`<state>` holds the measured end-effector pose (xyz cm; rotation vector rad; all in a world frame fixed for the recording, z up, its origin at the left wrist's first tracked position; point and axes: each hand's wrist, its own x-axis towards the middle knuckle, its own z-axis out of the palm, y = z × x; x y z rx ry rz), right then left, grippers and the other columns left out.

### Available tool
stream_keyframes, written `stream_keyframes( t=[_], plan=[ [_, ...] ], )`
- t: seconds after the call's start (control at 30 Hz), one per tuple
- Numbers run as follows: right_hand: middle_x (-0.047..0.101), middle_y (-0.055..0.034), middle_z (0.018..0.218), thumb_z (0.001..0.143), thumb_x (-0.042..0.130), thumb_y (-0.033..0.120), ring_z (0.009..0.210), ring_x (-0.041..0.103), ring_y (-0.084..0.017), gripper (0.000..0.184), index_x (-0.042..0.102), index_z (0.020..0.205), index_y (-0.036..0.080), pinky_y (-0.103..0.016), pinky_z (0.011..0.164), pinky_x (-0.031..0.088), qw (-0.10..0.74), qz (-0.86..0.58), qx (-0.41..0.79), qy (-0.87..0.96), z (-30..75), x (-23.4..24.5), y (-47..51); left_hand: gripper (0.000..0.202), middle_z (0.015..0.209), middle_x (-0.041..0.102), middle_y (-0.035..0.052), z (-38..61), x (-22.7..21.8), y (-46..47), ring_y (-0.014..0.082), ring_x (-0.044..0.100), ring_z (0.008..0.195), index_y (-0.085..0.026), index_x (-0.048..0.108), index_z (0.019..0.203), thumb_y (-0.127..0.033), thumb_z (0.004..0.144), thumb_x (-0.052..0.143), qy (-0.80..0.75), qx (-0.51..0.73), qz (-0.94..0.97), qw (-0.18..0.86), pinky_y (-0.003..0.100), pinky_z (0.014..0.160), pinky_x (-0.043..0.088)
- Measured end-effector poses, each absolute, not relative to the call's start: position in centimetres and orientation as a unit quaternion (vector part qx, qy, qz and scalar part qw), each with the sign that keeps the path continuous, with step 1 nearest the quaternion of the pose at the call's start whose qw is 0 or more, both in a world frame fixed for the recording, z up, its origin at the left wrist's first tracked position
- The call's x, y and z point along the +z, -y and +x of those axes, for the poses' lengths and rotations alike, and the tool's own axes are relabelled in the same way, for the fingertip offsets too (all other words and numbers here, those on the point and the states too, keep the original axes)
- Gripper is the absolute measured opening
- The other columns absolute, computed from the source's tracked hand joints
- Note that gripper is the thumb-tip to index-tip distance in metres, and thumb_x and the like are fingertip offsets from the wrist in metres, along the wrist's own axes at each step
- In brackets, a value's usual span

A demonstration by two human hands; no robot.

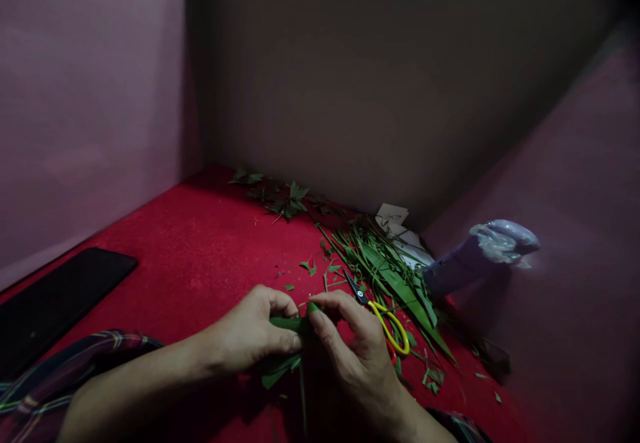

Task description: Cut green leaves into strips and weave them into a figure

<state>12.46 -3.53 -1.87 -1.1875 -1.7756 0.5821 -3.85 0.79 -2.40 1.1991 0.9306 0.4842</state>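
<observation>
My left hand [253,336] and my right hand [353,346] meet low in the middle of the head view, over a red cloth surface [200,256]. Both pinch the same folded green leaf strip [293,326]; its loose ends hang below my left fingers. The thumb and fingertips of my right hand press on the strip's right end. Just right of that hand lie scissors with yellow handles [385,319], blades closed.
A heap of long green leaves [395,276] lies behind the scissors, with small cuttings scattered around. More leaf scraps [285,199] sit by the back wall. A purple bottle-like object [475,253] leans at right. White paper [400,226] and a black flat slab [55,299] are nearby.
</observation>
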Motion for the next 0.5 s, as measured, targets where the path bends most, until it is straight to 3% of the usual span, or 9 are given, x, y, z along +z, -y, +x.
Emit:
stream_keyframes(
  t=[0.27,0.5],
  plan=[
    [0.059,-0.0007,0.072,0.084,0.050,0.019,0.067,0.054,-0.014,0.011,0.061,0.080,0.018,-0.025,0.062,0.041,0.429,-0.507,0.266,0.698,12.31,-2.01,3.45,0.008,0.045,0.045,-0.0064,-3.72,-1.95,-0.50,0.0067,0.039,0.040,-0.015,0.051,0.058,-0.017,0.055,0.058,-0.415,0.193,0.554,0.696,0.019,0.040,0.030],
    [0.061,-0.0005,0.074,0.084,0.052,0.018,0.069,0.055,-0.013,0.012,0.064,0.082,0.019,-0.024,0.062,0.041,0.424,-0.502,0.296,0.693,12.13,-1.90,3.63,0.010,0.048,0.043,-0.0052,-3.80,-2.85,-0.44,0.0068,0.035,0.041,-0.014,0.052,0.060,-0.022,0.064,0.056,-0.374,0.169,0.586,0.699,0.020,0.041,0.027]
  ],
)
